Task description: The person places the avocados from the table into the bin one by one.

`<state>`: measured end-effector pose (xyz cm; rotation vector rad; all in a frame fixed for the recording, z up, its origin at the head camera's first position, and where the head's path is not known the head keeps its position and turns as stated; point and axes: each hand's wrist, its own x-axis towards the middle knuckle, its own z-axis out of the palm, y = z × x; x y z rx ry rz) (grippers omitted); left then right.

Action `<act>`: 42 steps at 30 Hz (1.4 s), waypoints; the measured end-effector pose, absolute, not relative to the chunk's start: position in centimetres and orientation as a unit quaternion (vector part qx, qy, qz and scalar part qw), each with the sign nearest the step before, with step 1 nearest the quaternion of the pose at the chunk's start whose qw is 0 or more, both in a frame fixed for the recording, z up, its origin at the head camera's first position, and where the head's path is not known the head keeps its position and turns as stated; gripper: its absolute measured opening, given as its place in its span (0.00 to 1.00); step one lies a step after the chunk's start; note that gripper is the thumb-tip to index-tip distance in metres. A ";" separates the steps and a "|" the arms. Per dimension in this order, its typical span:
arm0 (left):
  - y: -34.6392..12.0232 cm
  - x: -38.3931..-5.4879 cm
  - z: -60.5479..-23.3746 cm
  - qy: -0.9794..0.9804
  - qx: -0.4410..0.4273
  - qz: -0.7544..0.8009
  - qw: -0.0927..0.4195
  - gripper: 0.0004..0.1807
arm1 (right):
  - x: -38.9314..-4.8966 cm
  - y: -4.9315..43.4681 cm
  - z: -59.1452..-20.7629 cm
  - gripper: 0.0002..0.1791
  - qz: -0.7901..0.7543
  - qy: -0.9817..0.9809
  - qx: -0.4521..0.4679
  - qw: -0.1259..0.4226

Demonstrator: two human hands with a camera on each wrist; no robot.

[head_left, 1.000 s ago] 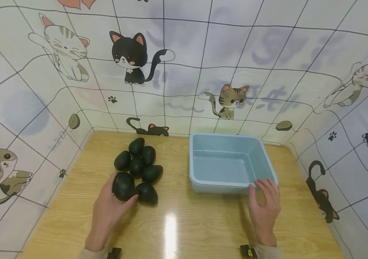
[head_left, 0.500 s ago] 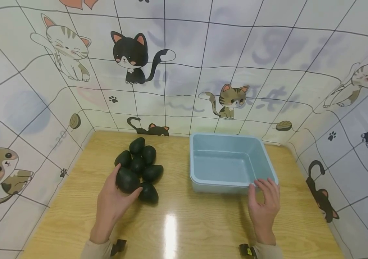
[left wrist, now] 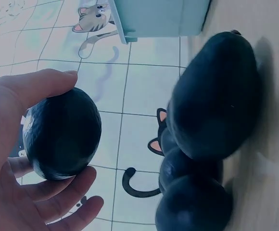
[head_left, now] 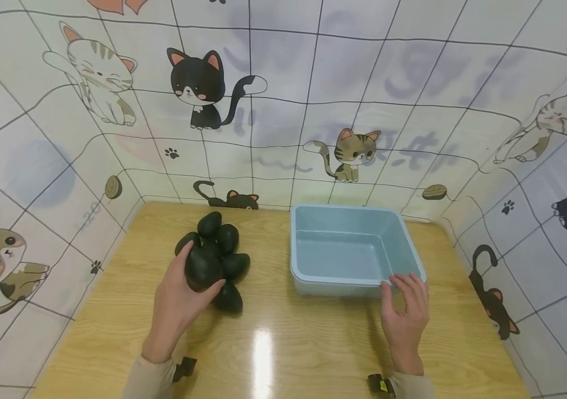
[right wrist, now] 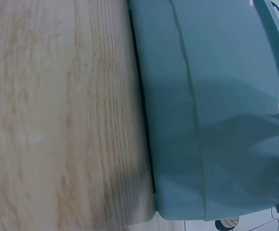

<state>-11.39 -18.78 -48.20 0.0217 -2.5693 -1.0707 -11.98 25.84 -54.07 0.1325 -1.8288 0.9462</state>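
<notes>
My left hand point(head_left: 175, 299) grips a dark green avocado point(head_left: 204, 270), thumb on one side and fingers on the other. The left wrist view has the held avocado point(left wrist: 65, 132) raised off the table, apart from the others. Below and behind it, several more avocados point(head_left: 236, 267) lie in a cluster on the table, partly hidden by the held one. My right hand point(head_left: 405, 316) holds the front right corner of a light blue plastic bin point(head_left: 338, 280), its fingers over the rim. In the right wrist view, the outer wall of the bin point(right wrist: 226, 159) fills the right half.
The bin stands on a wooden table point(head_left: 308, 343), right of the avocados, with nothing inside it. White wall covering point(head_left: 283, 72) with cartoon cats closes off the back and both sides.
My left hand has lifted the avocado and moved it slightly right and away from me, so it now overlaps the cluster in the head view. The right hand stays at the bin.
</notes>
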 end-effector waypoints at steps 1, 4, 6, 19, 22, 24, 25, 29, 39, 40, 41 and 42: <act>-18.6 -11.5 -48.1 -0.907 0.005 -0.380 0.181 0.58 | -12.0 25.8 -54.1 0.09 0.394 -0.761 0.056 0.513; -17.9 -11.9 -47.7 -0.905 -0.003 -0.382 0.187 0.58 | -12.1 25.8 -54.1 0.09 0.393 -0.760 0.057 0.514; -17.3 -12.1 -47.5 -0.905 -0.009 -0.383 0.186 0.58 | -12.1 25.8 -54.1 0.09 0.393 -0.760 0.057 0.514; -14.9 -12.9 -46.1 -0.899 -0.031 -0.388 0.203 0.59 | -12.2 25.5 -54.1 0.08 0.391 -0.758 0.052 0.519; -14.6 -13.1 -45.6 -0.897 -0.032 -0.391 0.204 0.59 | -12.1 25.4 -53.9 0.08 0.388 -0.757 0.050 0.523; -14.5 -13.2 -45.3 -0.896 -0.032 -0.393 0.204 0.59 | -12.1 25.2 -53.6 0.07 0.385 -0.754 0.049 0.530; -14.5 -13.3 -45.1 -0.896 -0.032 -0.393 0.204 0.59 | -12.1 25.1 -53.4 0.07 0.384 -0.753 0.050 0.532; -14.3 -13.6 -44.7 -0.895 -0.037 -0.392 0.208 0.59 | -11.9 24.6 -52.6 0.07 0.380 -0.748 0.055 0.542; -13.4 -14.3 -44.5 -0.894 -0.055 -0.394 0.206 0.59 | -11.8 24.5 -52.3 0.07 0.377 -0.749 0.056 0.542; -13.3 -14.3 -44.5 -0.894 -0.055 -0.395 0.202 0.59 | -11.8 24.5 -52.4 0.07 0.376 -0.749 0.056 0.542; -13.2 -14.4 -44.5 -0.895 -0.055 -0.395 0.198 0.59 | -11.9 24.5 -52.4 0.07 0.376 -0.750 0.056 0.541; -13.0 -14.4 -44.5 -0.896 -0.055 -0.397 0.194 0.59 | -11.9 24.5 -52.4 0.07 0.375 -0.750 0.056 0.541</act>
